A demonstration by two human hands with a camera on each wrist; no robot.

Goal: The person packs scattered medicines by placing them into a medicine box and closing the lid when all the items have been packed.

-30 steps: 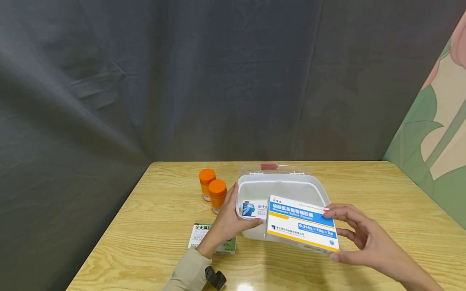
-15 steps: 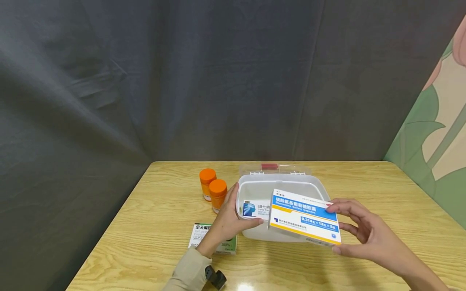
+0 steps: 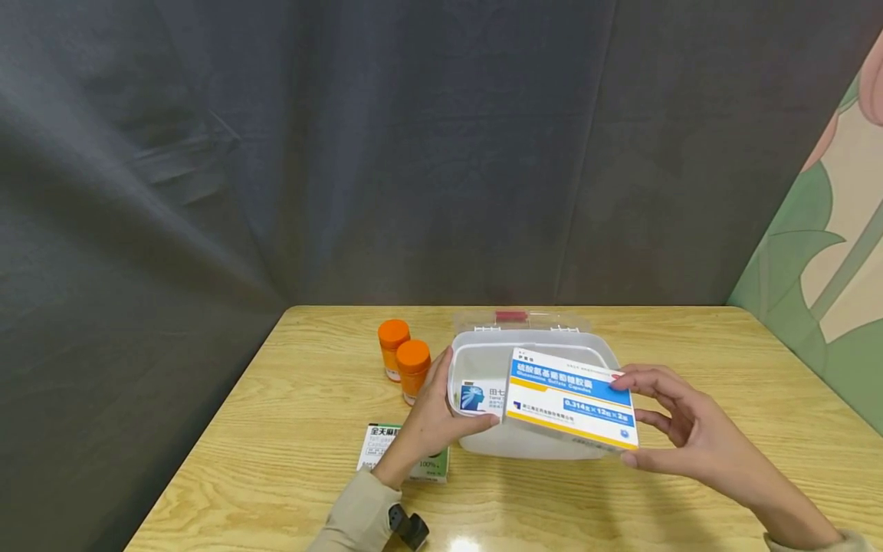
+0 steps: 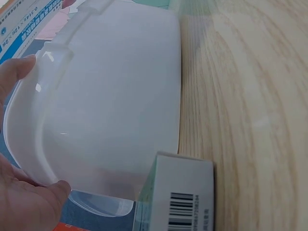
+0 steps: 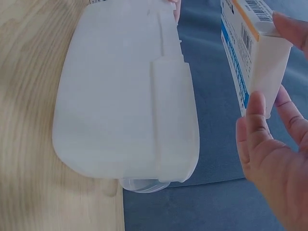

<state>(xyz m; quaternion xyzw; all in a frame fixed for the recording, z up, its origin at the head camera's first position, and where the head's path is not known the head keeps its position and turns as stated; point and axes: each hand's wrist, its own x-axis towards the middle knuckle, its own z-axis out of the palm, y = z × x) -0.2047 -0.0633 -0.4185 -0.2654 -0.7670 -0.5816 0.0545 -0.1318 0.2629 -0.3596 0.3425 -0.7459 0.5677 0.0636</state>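
My right hand (image 3: 679, 429) pinches the right end of a white, blue and yellow medicine box (image 3: 572, 400), thumb below and fingers at the top and back. That carton is tilted above the front of a white plastic storage box (image 3: 534, 445), clear of its wall in the right wrist view. At the storage box's left front corner, my left hand (image 3: 434, 418) grips the rim, its thumb along the front edge. Inside lies another medicine box (image 3: 476, 395) with a blue head picture, partly hidden by the held carton.
Two orange bottles (image 3: 412, 366) stand left of the storage box. A green and white medicine box (image 3: 429, 468) lies on the wooden table (image 3: 276, 460), partly behind my left forearm. The clear lid (image 3: 552, 320) with a red latch hangs open at the back. A dark curtain (image 3: 428, 153) rises behind.
The held medicine box has risen a little, with a slight swing to the right and back left; my right hand moved with it. My left hand and the storage box have stayed in place.
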